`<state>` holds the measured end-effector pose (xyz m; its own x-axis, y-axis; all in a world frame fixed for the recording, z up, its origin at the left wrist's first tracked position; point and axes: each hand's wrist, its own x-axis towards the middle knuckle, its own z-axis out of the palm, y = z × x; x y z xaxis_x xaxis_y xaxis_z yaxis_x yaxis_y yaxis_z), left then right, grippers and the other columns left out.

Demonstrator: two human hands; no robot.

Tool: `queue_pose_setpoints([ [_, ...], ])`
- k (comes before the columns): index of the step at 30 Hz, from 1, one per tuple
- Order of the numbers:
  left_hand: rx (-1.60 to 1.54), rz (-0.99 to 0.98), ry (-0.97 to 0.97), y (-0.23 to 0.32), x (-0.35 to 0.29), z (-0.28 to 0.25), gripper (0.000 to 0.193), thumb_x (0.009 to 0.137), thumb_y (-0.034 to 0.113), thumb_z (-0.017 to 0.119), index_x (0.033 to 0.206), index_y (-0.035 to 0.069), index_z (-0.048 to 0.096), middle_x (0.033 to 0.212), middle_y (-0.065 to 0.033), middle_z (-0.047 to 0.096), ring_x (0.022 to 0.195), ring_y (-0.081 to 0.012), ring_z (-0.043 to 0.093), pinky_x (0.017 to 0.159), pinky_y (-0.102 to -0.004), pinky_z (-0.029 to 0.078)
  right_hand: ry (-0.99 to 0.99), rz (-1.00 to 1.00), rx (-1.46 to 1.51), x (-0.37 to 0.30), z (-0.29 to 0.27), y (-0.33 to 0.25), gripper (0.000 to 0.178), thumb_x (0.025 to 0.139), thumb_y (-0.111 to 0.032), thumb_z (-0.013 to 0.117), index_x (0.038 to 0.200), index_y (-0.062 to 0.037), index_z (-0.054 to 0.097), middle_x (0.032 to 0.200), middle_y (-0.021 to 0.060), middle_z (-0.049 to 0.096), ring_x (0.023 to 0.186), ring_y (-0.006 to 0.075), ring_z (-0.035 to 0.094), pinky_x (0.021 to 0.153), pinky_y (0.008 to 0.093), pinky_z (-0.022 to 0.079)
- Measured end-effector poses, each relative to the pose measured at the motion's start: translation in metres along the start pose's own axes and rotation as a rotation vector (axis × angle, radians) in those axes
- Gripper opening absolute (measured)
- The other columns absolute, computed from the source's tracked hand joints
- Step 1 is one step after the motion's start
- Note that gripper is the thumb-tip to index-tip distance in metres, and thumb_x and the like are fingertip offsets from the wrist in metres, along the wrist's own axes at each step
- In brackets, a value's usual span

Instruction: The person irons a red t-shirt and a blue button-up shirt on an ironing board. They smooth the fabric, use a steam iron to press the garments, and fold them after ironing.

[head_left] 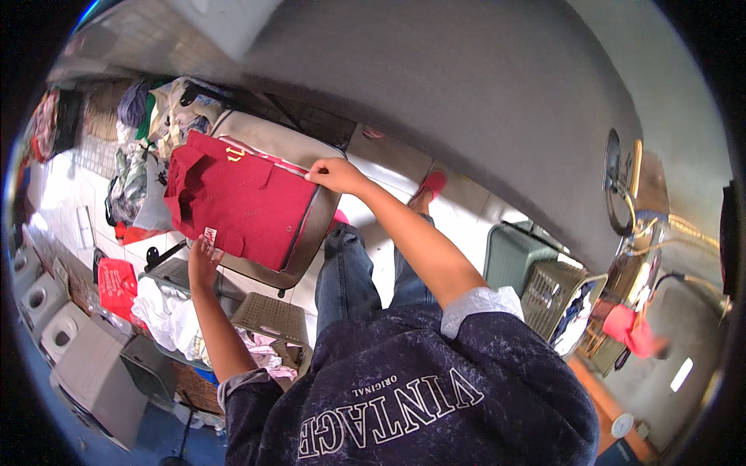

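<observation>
A red collared shirt (249, 203) lies folded into a rough rectangle, its collar toward the left and small yellow marks near its far edge. Under it is a beige padded board or seat (284, 141). My right hand (336, 175) is closed on the shirt's far right corner, thumb and fingers pinching the edge. At the near left edge, beside a small white label, my left hand (204, 262) touches the cloth with its fingertips. Those fingers are partly spread, and the shirt seems to rest on them rather than be gripped.
Mixed clothes (175, 116) are heaped beyond the board at the far left. Near left are a basket of white laundry (167, 311) and a brown basket (272, 317). Grey-green baskets (519, 256) stand at right. A large grey surface (466, 85) runs along the far side.
</observation>
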<state>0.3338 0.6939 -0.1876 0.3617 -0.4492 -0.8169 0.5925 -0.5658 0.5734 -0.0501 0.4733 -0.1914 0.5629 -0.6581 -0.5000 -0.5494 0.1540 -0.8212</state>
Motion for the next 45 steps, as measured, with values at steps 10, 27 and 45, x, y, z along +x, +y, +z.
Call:
queue_pose_setpoints([
  [10,0.098,0.045,-0.059,0.012,-0.030,0.019,0.020,0.095,0.023,0.060,0.113,0.017,0.056,0.096,0.0041,0.064,0.085,-0.0114,0.062,0.083,-0.0376,0.055,-0.005,-0.026,-0.025,-0.007,0.000,0.001,0.017,0.079,-0.023,0.072,0.091,-0.0109,0.069,0.088,0.0071,0.070,0.086,0.0208,0.065,0.076,0.0352,0.049],
  [27,0.005,0.010,0.107,-0.047,-0.062,0.047,0.047,0.088,0.048,0.065,0.118,0.015,0.053,0.110,-0.0006,0.056,0.105,-0.0192,0.056,0.092,-0.0428,0.048,0.337,0.009,-0.042,-0.068,-0.013,0.065,0.025,0.085,-0.026,0.062,0.104,-0.0101,0.062,0.098,0.0139,0.068,0.092,0.0320,0.065,0.079,0.0426,0.050],
  [45,0.956,1.697,-1.326,0.021,-0.415,0.412,0.024,0.096,0.008,0.046,0.116,-0.001,0.055,0.109,-0.0121,0.060,0.098,-0.0215,0.059,0.083,-0.0299,0.049,0.419,1.064,0.030,-0.551,0.080,0.266,0.024,0.074,-0.018,0.057,0.084,-0.0025,0.072,0.087,0.0212,0.069,0.082,0.0363,0.066,0.074,0.0427,0.051],
])
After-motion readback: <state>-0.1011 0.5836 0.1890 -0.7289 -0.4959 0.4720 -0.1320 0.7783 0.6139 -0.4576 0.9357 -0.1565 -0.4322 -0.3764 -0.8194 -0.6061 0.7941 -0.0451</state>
